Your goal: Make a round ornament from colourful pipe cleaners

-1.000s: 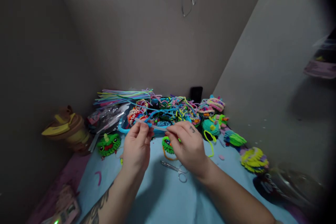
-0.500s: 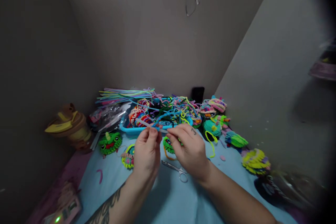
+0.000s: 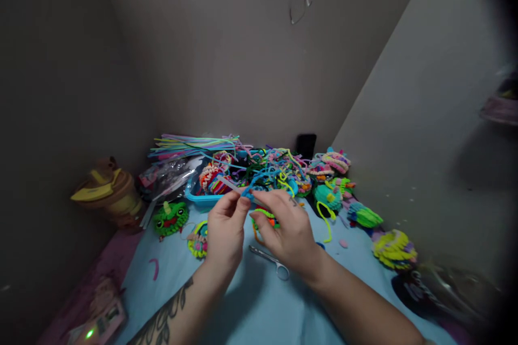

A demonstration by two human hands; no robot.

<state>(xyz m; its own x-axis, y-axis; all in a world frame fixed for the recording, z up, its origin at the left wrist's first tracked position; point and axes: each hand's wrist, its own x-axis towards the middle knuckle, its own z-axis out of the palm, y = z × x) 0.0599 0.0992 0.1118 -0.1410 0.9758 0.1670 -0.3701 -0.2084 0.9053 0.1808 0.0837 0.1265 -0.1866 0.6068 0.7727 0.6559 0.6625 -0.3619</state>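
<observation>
Both my hands are raised above a light blue table cover (image 3: 251, 302). My left hand (image 3: 225, 232) pinches a thin pale stick (image 3: 230, 184) with a blue pipe cleaner (image 3: 247, 192) wound on it. My right hand (image 3: 288, 229) pinches the same blue pipe cleaner from the other side, fingers closed, close against my left fingertips. Small scissors (image 3: 270, 260) lie flat on the cover just below my right hand. A green and orange fuzzy figure (image 3: 265, 216) lies under my fingers, partly hidden.
A blue tray (image 3: 202, 198) of tangled pipe cleaners sits behind my hands, with a bundle of straight pipe cleaners (image 3: 190, 145) beyond. Fuzzy figures lie around: green frog (image 3: 170, 217), yellow one (image 3: 394, 248). A brown and yellow toy (image 3: 107, 192) stands at left. Grey partition walls enclose the desk.
My hands have drawn closer together and shifted slightly right and up. The right fingers now meet the left fingertips at the blue pipe cleaner on the stick.
</observation>
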